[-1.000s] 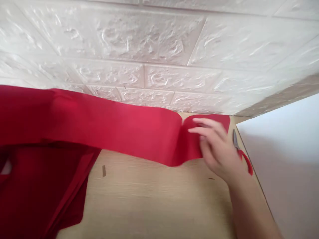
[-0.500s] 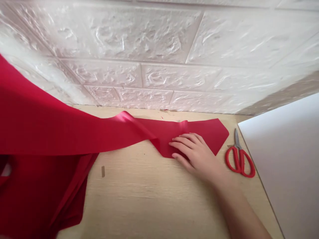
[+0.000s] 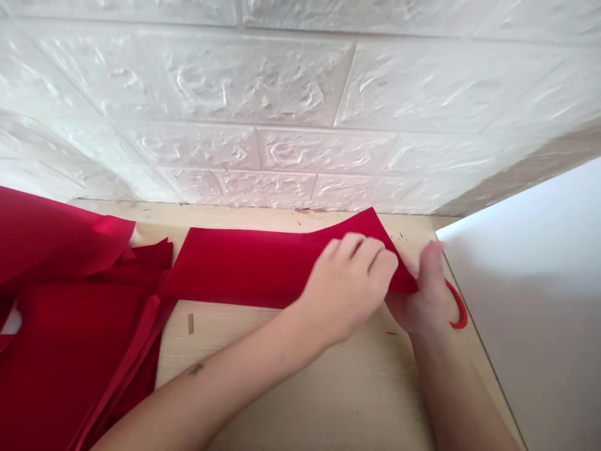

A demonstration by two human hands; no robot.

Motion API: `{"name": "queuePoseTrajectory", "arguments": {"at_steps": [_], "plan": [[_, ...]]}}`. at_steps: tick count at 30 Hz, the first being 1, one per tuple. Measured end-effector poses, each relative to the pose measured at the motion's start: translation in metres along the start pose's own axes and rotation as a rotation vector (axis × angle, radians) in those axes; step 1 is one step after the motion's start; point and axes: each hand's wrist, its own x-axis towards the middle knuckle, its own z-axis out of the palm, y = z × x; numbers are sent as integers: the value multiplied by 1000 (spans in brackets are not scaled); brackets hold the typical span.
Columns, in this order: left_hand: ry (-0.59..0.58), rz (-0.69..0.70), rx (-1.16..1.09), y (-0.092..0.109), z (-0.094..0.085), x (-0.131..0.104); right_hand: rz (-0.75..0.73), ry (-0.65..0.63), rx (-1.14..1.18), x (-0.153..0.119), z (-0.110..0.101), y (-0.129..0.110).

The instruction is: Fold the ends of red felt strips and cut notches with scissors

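A wide strip of smooth red fabric (image 3: 248, 263) runs along the table, its right end angled and lifted a little. My left hand (image 3: 352, 282) reaches across from the lower left, its fingers curled closed on the strip near that end; the fingertips are hidden. At the strip's right tip is my right hand (image 3: 422, 297), slightly blurred, with the thumb raised away from the fabric and the fingers partly beneath it. Behind the right hand, one red handle of the scissors (image 3: 461, 307) shows; the rest is hidden.
More red fabric (image 3: 70, 351) lies in folded layers at the left. A small brown scrap (image 3: 190, 324) rests on the pale wooden table (image 3: 291, 376). A white brick-patterned wall (image 3: 300, 81) stands behind, and a white panel (image 3: 530, 269) borders the right side.
My left hand has come into view onto the strip. My right hand has moved right to its tip and partly covers the scissors. The strip's raised left part has dropped, and its twist is gone.
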Motion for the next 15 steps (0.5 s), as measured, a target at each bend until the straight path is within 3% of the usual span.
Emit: {"name": "queuePoseTrajectory", "arguments": {"at_steps": [2, 5, 9, 12, 15], "plan": [[-100, 29, -14, 9, 19, -8, 132, 16, 161, 4, -7, 4], [-230, 5, -12, -1, 10, -31, 235, 111, 192, 9, -26, 14], [-400, -200, 161, -46, -26, -80, 261, 228, -8, 13, -60, 28], [-517, -353, 196, -84, -37, -117, 234, 117, -106, 15, -77, 37], [-589, -481, 212, -113, -42, -143, 183, 105, -324, 16, -77, 42]]}}
